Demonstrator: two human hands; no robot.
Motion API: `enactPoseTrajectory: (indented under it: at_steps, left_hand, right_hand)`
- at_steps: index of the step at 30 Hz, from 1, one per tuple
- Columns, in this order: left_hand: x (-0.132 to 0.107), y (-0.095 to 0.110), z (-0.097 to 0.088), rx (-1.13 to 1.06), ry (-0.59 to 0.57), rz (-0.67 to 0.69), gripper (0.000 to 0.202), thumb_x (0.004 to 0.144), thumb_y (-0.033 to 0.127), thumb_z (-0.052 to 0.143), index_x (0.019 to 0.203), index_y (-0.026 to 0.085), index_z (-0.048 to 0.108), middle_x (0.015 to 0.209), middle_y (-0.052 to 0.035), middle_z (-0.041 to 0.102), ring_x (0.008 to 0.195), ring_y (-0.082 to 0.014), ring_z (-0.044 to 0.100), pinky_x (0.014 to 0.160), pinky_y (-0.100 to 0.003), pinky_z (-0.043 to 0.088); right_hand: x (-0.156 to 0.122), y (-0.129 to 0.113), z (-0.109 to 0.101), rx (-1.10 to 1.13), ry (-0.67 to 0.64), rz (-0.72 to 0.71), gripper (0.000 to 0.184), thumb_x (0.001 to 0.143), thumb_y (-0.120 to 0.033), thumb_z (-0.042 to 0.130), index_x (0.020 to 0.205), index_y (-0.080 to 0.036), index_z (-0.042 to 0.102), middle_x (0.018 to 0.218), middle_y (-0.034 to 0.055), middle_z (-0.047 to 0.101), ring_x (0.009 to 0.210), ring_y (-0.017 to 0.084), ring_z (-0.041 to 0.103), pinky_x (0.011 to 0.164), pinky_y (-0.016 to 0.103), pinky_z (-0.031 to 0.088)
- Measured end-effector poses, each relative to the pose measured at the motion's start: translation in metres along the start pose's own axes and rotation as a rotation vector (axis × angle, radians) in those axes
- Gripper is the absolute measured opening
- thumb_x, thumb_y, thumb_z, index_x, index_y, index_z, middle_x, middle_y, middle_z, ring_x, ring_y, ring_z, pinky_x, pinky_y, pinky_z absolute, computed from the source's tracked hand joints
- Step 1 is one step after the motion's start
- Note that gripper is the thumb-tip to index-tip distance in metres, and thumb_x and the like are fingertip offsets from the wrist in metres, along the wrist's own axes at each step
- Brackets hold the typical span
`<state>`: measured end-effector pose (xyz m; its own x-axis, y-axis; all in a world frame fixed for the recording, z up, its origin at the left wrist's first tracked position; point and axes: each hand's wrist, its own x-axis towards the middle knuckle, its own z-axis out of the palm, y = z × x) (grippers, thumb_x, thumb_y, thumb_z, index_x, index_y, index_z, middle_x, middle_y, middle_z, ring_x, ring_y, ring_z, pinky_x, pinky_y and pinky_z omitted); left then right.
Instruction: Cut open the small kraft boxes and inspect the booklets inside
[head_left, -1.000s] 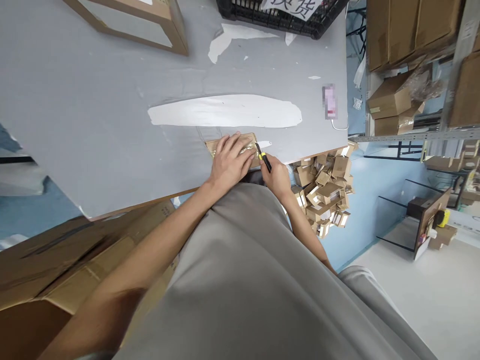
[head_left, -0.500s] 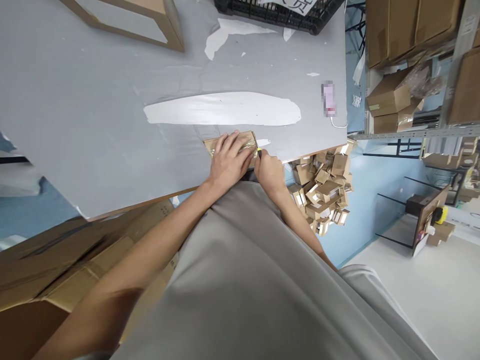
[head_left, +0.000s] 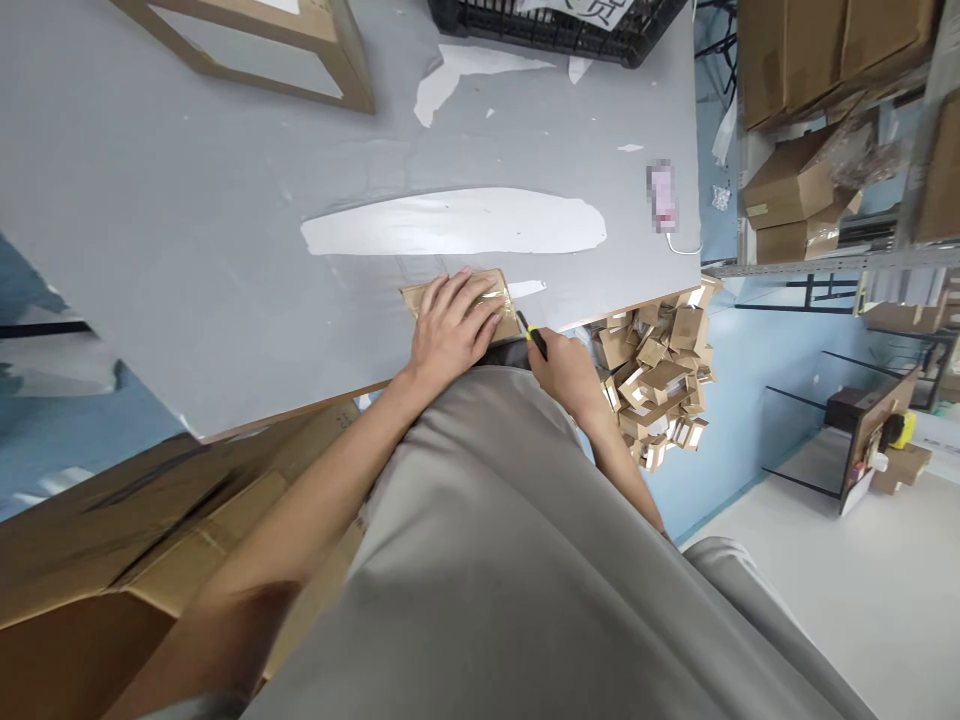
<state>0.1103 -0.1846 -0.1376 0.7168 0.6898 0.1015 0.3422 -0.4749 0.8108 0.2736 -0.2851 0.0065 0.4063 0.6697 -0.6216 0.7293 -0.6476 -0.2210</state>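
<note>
A small flat brown cardboard box [head_left: 507,321], with shiny clear tape across it, lies at the near edge of the grey table. My left hand [head_left: 454,325] rests on top of it with fingers stretched out, covering much of its surface. In my right hand [head_left: 564,370] is a black and yellow utility knife [head_left: 533,335], fingers wrapped round its handle. Its tip points at the box's right edge; whether it touches the cardboard I cannot tell.
A long white paper strip [head_left: 457,222] lies beyond the box. Farther back are a larger carton [head_left: 352,60], torn paper [head_left: 439,85] and a black crate [head_left: 540,30]. A pixelated pink item [head_left: 662,197] sits right. Several small boxes [head_left: 660,380] are piled below the table's right side.
My right hand has drawn back right and toward my body with the knife, so more of the knife shows. My left hand stays on the box, shifted slightly left.
</note>
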Motion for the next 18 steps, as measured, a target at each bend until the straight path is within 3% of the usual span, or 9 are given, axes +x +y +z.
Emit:
enactPoseTrajectory:
  at_steps: [4, 7, 10, 12, 18]
  left_hand:
    - [-0.032, -0.019, -0.016, 0.047, 0.061, -0.045, 0.042, 0.113, 0.051, 0.058, 0.150, 0.036, 0.073, 0.162, -0.0106, 0.071, 0.168, -0.0409, 0.050, 0.142, -0.074, 0.027]
    - [-0.059, -0.032, -0.030, 0.106, 0.119, -0.093, 0.044, 0.113, 0.051, 0.055, 0.151, 0.036, 0.073, 0.162, -0.0120, 0.072, 0.168, -0.0400, 0.051, 0.140, -0.073, 0.032]
    - [-0.082, -0.038, -0.040, 0.150, 0.167, -0.150, 0.045, 0.115, 0.049, 0.050, 0.152, 0.035, 0.073, 0.166, -0.0137, 0.068, 0.169, -0.0384, 0.050, 0.134, -0.070, 0.043]
    - [-0.094, -0.037, -0.044, 0.164, 0.208, -0.199, 0.047, 0.116, 0.049, 0.048, 0.155, 0.035, 0.071, 0.168, -0.0145, 0.067, 0.169, -0.0376, 0.051, 0.131, -0.068, 0.047]
    - [-0.115, -0.023, -0.049, 0.143, 0.405, -0.336, 0.052, 0.116, 0.057, 0.051, 0.156, 0.030, 0.071, 0.162, -0.0178, 0.070, 0.150, -0.0369, 0.067, 0.124, -0.065, 0.056]
  right_hand:
    - [0.028, 0.034, 0.014, 0.334, 0.146, -0.024, 0.033, 0.117, -0.051, 0.058, 0.119, -0.024, 0.077, 0.096, 0.0077, 0.087, 0.087, 0.027, 0.085, 0.088, 0.033, 0.061]
    - [0.078, 0.046, 0.037, 0.544, 0.091, 0.072, 0.032, 0.112, -0.051, 0.066, 0.104, -0.021, 0.074, 0.065, -0.0026, 0.071, 0.063, 0.021, 0.078, 0.071, 0.027, 0.058]
    - [0.117, 0.038, 0.062, 0.694, -0.001, 0.150, 0.031, 0.106, -0.048, 0.077, 0.091, -0.023, 0.066, 0.053, -0.0082, 0.060, 0.055, 0.018, 0.071, 0.061, 0.023, 0.054]
    - [0.128, 0.026, 0.074, 0.786, -0.056, 0.159, 0.032, 0.105, -0.046, 0.077, 0.087, -0.024, 0.061, 0.053, -0.0080, 0.060, 0.054, 0.017, 0.068, 0.058, 0.023, 0.052]
    - [0.117, -0.002, 0.079, 0.830, -0.099, 0.065, 0.040, 0.099, -0.051, 0.085, 0.083, -0.025, 0.059, 0.059, -0.0075, 0.059, 0.054, 0.015, 0.067, 0.054, 0.023, 0.052]
